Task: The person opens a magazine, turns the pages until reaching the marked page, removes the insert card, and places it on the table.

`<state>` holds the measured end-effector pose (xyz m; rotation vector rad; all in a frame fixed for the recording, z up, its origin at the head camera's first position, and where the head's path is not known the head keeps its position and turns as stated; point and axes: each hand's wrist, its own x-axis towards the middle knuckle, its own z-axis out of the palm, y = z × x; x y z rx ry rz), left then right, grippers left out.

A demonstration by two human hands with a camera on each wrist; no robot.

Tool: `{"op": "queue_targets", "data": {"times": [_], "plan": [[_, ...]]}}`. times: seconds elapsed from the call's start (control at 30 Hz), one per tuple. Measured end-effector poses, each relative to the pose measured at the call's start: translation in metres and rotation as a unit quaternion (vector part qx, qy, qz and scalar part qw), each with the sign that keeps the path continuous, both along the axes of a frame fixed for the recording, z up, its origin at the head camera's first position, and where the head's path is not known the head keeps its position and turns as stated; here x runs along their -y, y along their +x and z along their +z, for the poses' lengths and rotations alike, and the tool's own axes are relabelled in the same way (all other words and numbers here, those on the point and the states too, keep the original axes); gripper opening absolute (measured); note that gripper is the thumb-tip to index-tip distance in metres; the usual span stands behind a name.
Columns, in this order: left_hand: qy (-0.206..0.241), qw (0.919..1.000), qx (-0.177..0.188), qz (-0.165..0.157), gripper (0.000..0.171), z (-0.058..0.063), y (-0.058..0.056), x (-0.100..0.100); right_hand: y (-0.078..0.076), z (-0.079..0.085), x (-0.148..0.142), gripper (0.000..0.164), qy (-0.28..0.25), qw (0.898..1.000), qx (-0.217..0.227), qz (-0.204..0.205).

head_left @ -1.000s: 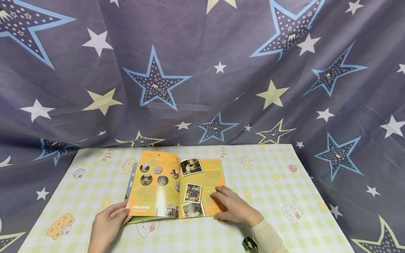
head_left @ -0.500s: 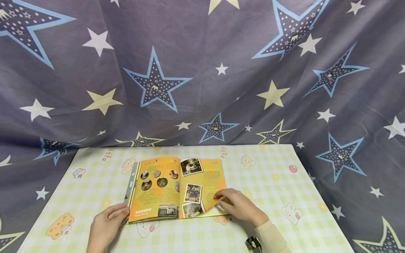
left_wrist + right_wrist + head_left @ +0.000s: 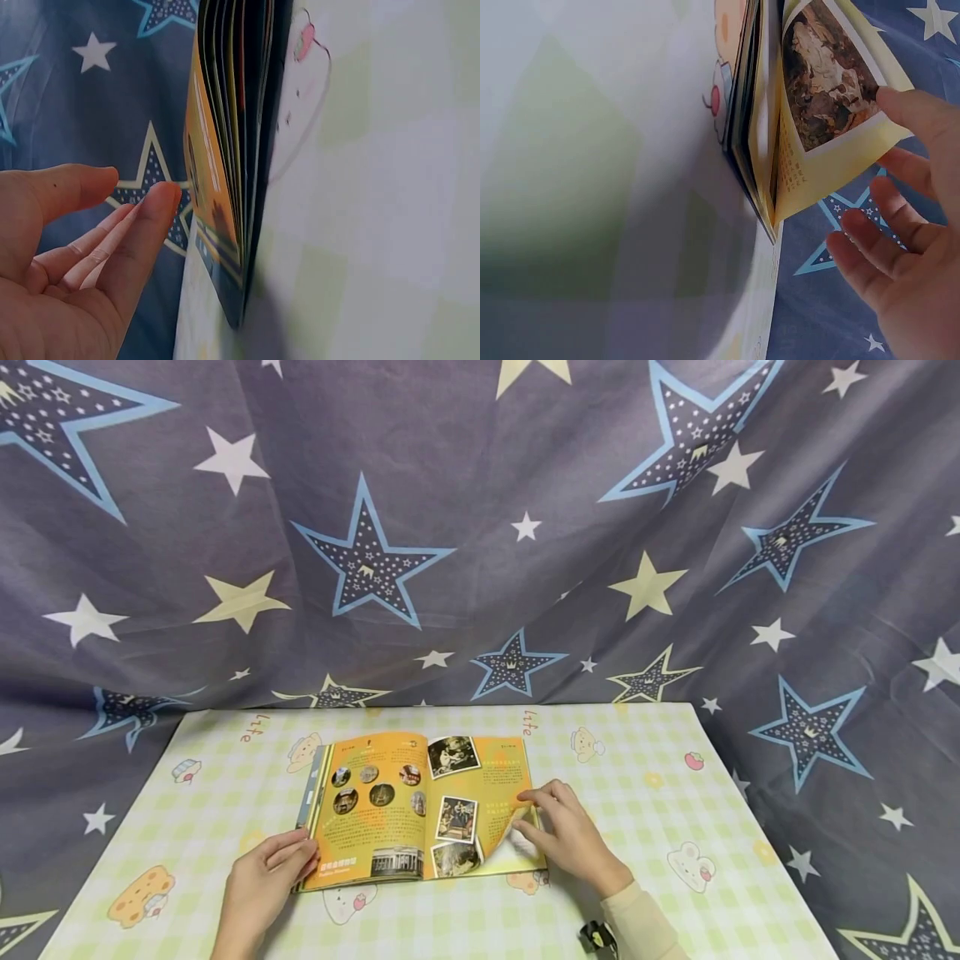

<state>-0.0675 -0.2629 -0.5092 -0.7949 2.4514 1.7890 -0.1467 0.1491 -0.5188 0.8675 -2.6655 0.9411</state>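
Here, checked tablecloth (image 3: 712, 852) before starry curtain (image 3: 465, 460), page (image 3: 491, 785) in pinch of right grip (image 3: 573, 839), left grip (image 3: 262, 875) apparently slack.

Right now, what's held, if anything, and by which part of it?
The lifted right page of the open illustrated book, pinched near the page's lower outer corner by the right grip. The left grip, at the book's left edge, holds nothing.

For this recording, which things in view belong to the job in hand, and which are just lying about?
In the job:
open book
lifted page, pinched by the right hand
left hand, at the book's left edge

Just around it:
checked table cover, under the book
star-patterned curtain, behind
small black object, near the beige sleeve
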Motion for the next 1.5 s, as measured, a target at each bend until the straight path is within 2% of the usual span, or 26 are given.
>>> {"op": "queue_targets", "data": {"times": [0.27, 0.37, 0.47, 0.6, 0.8, 1.1, 1.2, 1.5], "plan": [[0.057, 0.9964, -0.033, -0.053, 0.036, 0.008, -0.01, -0.022, -0.002, -0.002, 0.008, 0.038, -0.026, 0.999, -0.038, 0.017], [0.067, 0.9942, -0.046, -0.071, 0.035, 0.011, -0.014, -0.032, -0.003, 0.0, 0.013, 0.037, -0.046, 0.998, -0.024, 0.033], [0.08, 0.9917, -0.057, -0.083, 0.034, 0.013, -0.02, -0.042, -0.003, 0.002, 0.019, 0.034, -0.071, 0.996, 0.012, 0.061], [0.122, 0.9848, -0.071, -0.102, 0.032, 0.014, -0.027, -0.057, 0.0, 0.004, 0.026, 0.035, -0.073, 0.992, 0.049, 0.086], [0.171, 0.9731, -0.078, -0.132, 0.034, 0.013, -0.035, -0.087, 0.001, 0.005, 0.037, 0.037, -0.055, 0.99, 0.045, 0.12], [0.188, 0.9587, -0.086, -0.195, 0.036, 0.006, -0.044, -0.127, 0.003, 0.01, 0.047, 0.038, -0.056, 0.988, 0.044, 0.138], [0.194, 0.9559, -0.087, -0.202, 0.034, 0.003, -0.046, -0.133, 0.003, 0.011, 0.049, 0.038, -0.056, 0.987, 0.055, 0.138], [0.194, 0.959, -0.079, -0.19, 0.03, 0.0, -0.048, -0.14, 0.004, 0.012, 0.048, 0.038, -0.047, 0.988, 0.05, 0.139]]}}
